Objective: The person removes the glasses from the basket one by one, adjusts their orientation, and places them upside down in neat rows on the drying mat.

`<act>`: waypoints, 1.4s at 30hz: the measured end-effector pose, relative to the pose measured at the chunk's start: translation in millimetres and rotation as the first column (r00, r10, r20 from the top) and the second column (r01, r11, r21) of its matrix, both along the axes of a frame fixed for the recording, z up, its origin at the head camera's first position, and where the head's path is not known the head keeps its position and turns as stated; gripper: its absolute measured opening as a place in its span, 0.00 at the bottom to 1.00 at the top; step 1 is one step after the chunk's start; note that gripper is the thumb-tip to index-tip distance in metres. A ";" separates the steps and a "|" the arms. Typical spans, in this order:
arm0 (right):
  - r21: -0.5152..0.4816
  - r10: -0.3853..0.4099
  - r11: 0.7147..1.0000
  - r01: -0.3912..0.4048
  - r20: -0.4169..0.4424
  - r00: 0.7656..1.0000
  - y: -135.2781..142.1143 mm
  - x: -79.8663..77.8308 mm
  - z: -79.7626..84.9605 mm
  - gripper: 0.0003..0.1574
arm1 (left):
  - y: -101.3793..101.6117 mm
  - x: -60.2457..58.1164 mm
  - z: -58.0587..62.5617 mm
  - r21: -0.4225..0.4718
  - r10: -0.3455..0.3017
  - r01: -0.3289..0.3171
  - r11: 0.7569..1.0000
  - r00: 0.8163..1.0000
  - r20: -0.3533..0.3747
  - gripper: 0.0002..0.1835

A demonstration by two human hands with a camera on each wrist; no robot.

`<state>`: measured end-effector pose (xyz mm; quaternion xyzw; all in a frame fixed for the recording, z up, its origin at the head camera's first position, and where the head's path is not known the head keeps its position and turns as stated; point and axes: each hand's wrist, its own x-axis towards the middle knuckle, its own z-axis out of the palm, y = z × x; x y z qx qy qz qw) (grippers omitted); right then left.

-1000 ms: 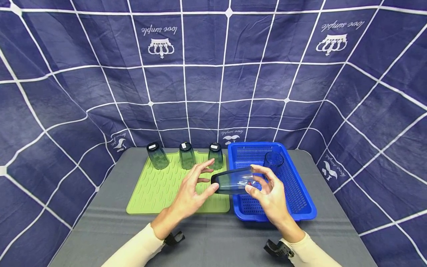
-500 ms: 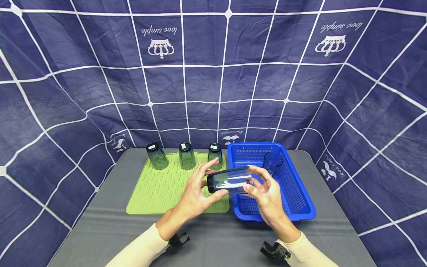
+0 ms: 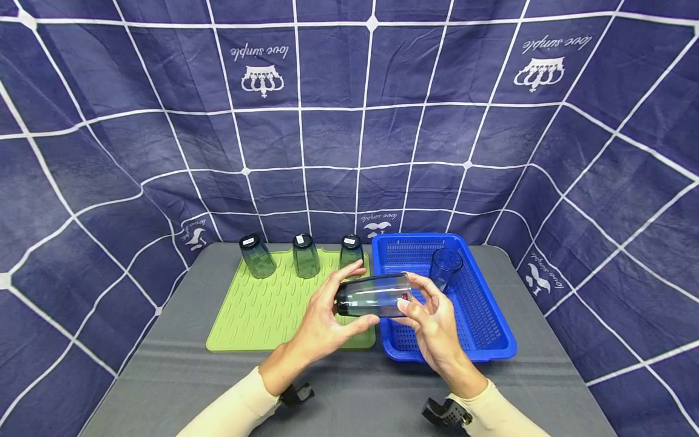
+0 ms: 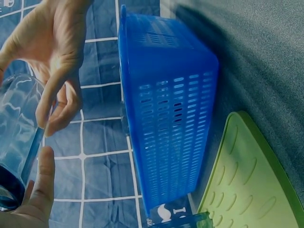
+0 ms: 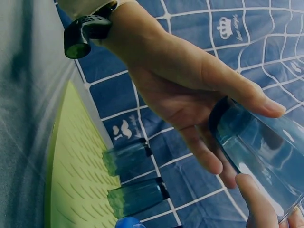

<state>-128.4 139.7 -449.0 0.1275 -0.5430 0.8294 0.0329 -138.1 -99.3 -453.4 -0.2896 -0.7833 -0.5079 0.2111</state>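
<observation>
A dark tinted drinking glass (image 3: 377, 295) lies sideways in the air between my two hands, over the gap between mat and basket. My left hand (image 3: 319, 321) holds its dark base end, thumb along the near side and fingers behind. At the rim end, my right hand (image 3: 439, 328) grips it with the thumb in front, beside a small red label. The left wrist view shows the glass (image 4: 16, 128) cut off by the frame edge. Three more glasses stand upside down along the back of the green mat (image 3: 256, 315): left (image 3: 258, 258), middle (image 3: 306, 256), right (image 3: 352, 252).
A blue perforated basket (image 3: 505, 349) sits right of the mat, with one glass (image 3: 445, 267) inside, rim up. Both rest on a grey table (image 3: 349, 400). A dark blue checked cloth (image 3: 333, 139) hangs behind and at the sides.
The glass has shifted slightly left and turned a little about its length. My left hand has moved in farther around the base end, and my right hand has moved slightly left.
</observation>
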 end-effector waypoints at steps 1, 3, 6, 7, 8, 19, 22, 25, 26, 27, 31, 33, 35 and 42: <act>0.001 0.000 1.000 0.000 0.005 1.000 -0.2 0.3 0.0 0.31 | 0.3 0.2 -0.3 0.001 0.001 -0.001 1.000 1.000 -0.001 0.56; 0.000 -0.004 1.000 0.004 0.015 1.000 -0.6 0.5 -0.5 0.31 | 0.9 0.5 -0.7 0.006 -0.001 0.001 1.000 1.000 -0.004 0.56; -0.008 -0.003 1.000 0.003 0.026 1.000 -1.3 0.4 -0.9 0.31 | 1.7 0.5 -1.0 0.025 -0.011 0.011 1.000 1.000 -0.009 0.54; -0.011 -0.002 1.000 0.002 0.029 1.000 -1.6 0.4 -0.9 0.31 | 2.0 0.4 -0.9 0.036 -0.018 0.018 0.999 1.000 -0.008 0.54; -0.014 -0.001 1.000 0.002 0.033 0.999 -1.7 0.4 -1.0 0.31 | 2.2 0.3 -0.9 0.050 -0.026 0.026 0.998 1.000 -0.006 0.53; -0.053 0.029 0.998 -0.027 0.039 0.999 -3.0 2.0 -1.0 0.31 | 5.2 1.5 -2.2 0.184 -0.129 0.124 0.975 0.991 0.015 0.42; -0.070 0.043 0.997 -0.040 0.034 0.999 -3.3 2.4 -1.7 0.30 | 4.8 1.6 -1.2 0.184 -0.132 0.129 0.974 0.991 0.006 0.42; -0.081 0.057 0.995 -0.054 0.027 0.998 -3.4 2.9 -2.6 0.30 | 4.1 1.9 0.4 0.180 -0.135 0.132 0.975 0.991 0.000 0.42; -0.084 0.060 0.995 -0.058 0.024 0.998 -3.4 3.1 -2.9 0.30 | 3.9 2.2 0.8 0.178 -0.135 0.133 0.975 0.991 -0.001 0.42; -0.088 0.065 0.994 -0.063 0.021 0.998 -3.4 3.1 -3.3 0.30 | 3.8 2.4 1.3 0.176 -0.135 0.133 0.975 0.991 -0.002 0.42; -0.096 0.085 0.992 -0.084 0.005 0.996 -3.1 3.3 -3.9 0.30 | 3.3 3.4 2.6 0.168 -0.129 0.129 0.977 0.992 -0.014 0.42; -0.095 0.094 0.991 -0.094 -0.002 0.996 -2.8 3.3 -3.7 0.30 | 3.4 3.9 3.0 0.165 -0.126 0.127 0.978 0.992 -0.021 0.42; -0.093 0.099 0.991 -0.100 -0.008 0.995 -2.1 3.3 -3.6 0.31 | 3.7 4.4 3.4 0.164 -0.124 0.127 0.978 0.992 -0.028 0.42; -0.092 0.120 0.988 -0.120 -0.008 0.993 0.3 4.1 -3.9 0.31 | 3.7 6.3 2.4 0.175 -0.124 0.127 0.976 0.992 -0.027 0.42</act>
